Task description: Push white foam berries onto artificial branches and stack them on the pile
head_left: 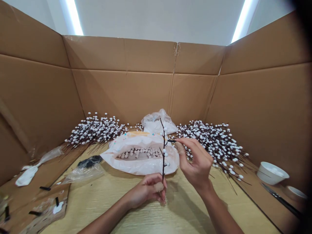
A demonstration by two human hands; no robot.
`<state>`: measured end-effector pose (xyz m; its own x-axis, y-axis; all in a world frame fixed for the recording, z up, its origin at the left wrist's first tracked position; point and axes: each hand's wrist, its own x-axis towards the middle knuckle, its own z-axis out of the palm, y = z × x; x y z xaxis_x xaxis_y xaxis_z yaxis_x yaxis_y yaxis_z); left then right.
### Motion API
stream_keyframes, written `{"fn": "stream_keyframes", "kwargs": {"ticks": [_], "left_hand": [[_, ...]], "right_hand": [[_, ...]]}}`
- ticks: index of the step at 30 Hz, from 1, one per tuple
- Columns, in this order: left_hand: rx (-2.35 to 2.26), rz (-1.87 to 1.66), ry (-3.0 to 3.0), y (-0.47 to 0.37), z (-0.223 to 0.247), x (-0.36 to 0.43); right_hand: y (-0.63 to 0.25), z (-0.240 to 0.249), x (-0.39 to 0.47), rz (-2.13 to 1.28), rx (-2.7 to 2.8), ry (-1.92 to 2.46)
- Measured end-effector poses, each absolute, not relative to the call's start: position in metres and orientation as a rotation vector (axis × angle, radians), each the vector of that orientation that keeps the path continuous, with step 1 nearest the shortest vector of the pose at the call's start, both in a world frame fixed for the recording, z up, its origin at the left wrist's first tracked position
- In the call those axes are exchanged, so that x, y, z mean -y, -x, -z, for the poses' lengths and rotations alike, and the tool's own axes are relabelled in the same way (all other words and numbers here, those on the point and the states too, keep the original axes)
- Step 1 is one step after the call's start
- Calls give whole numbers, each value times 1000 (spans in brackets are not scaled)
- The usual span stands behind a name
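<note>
My left hand [152, 189], closed, pinches the lower end of a thin dark artificial berry twig [163, 162]. The twig stands upright, with several white berries on its lower right side and bare tips above. My right hand [196, 161] is closed on a small black stick [171, 141], whose end points at the twig's middle; whether they touch I cannot tell. Beige coverings wrap both thumbs. Behind the twig lies an open white plastic bag [136, 167] with many loose white berries [143, 152] inside.
Bundles of white-berried twigs lie at the left [97, 130] and right [207, 136]. A clear bag [159, 122] stands between them. On the right are a white bowl [271, 174] and scissors [280, 199]. Black strips [35, 213] and a white blob [58, 207] lie front left. Cardboard walls [122, 87] enclose the table.
</note>
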<state>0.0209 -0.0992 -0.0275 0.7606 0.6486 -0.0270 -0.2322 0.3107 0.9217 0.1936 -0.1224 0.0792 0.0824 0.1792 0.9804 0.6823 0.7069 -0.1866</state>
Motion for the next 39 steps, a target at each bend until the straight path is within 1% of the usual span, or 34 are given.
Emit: {"fn": "stream_keyframes", "kwargs": {"ticks": [19, 26, 29, 35, 39], "left_hand": [[-445, -614, -1113, -21, 27, 100], [-446, -612, -1110, -21, 27, 100], [-447, -610, -1102, -21, 28, 99], [-438, -605, -1085, -19, 29, 96], [-432, -606, -1075, -17, 28, 93]], "right_hand": [[-193, -74, 118, 343, 1482, 759], [-195, -72, 119, 305, 1402, 747], [-198, -72, 118, 206, 1334, 737], [-209, -78, 124, -137, 1105, 708], [-238, -78, 142, -269, 1176, 774]]}}
